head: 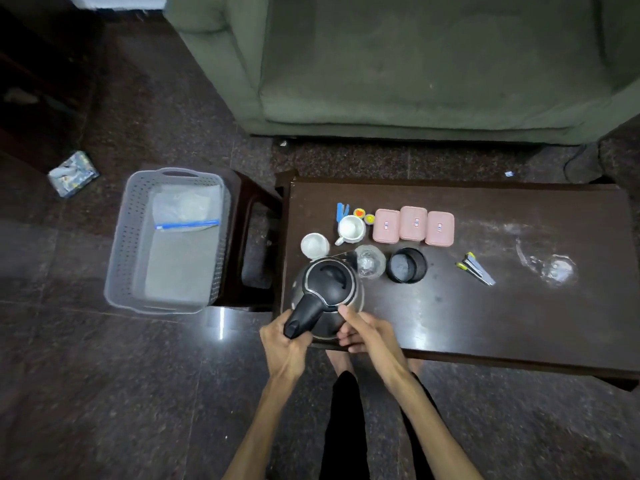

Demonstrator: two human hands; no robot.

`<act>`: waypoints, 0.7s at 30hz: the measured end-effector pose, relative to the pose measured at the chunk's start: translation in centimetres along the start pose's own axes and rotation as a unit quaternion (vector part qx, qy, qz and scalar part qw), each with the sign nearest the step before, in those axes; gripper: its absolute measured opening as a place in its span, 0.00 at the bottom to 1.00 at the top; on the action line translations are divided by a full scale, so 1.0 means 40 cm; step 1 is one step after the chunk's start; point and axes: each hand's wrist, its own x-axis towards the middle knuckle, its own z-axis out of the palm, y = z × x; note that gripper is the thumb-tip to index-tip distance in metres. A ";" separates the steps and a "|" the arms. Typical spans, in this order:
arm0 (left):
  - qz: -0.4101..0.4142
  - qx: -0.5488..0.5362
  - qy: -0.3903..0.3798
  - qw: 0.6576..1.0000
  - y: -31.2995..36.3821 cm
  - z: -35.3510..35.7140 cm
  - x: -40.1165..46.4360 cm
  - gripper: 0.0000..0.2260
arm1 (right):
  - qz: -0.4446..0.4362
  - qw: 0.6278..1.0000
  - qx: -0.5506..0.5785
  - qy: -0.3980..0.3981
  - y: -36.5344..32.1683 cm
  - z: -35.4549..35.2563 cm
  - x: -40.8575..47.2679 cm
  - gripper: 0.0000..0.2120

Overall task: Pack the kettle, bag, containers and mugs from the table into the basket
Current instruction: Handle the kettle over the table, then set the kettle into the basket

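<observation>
Both hands meet at the near left corner of the dark table (485,323), clasped on the kettle (327,289). Its left hand (287,344) wraps around the black handle, fingers closed on it, while the right hand (367,332) presses against the steel body, thumb up by the lid's rim. Whether the kettle stands on the tabletop or is just lifted off it, I cannot tell.

Just behind the kettle sit two white mugs (350,228), a clear glass jar (370,260) and a black round tin (406,265). Farther back, three pink containers (412,224) stand side by side in a row, with a blue clip and two small bright caps to their left. Some clips lie well off to the right.

Left of the table, on a dark stool (254,216), the grey basket (124,244) holds a clear zip bag (185,211) with a blue strip. Beyond the table stands a green sofa (415,64).
</observation>
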 end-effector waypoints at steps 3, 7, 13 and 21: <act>-0.014 -0.042 0.037 0.998 0.005 -0.028 -0.012 0.09 | -0.030 0.999 0.016 -0.028 -0.018 0.026 -0.013 0.31; -0.036 -0.102 0.117 0.987 -0.002 -0.090 -0.025 0.09 | -0.072 0.994 0.021 -0.084 -0.046 0.098 -0.027 0.22; 0.004 -0.159 0.261 0.952 0.033 -0.223 -0.011 0.09 | -0.135 0.978 -0.026 -0.156 -0.117 0.273 -0.031 0.15; 0.004 -0.190 0.421 0.887 -0.011 -0.402 0.108 0.08 | -0.181 0.957 -0.075 -0.213 -0.201 0.563 0.005 0.08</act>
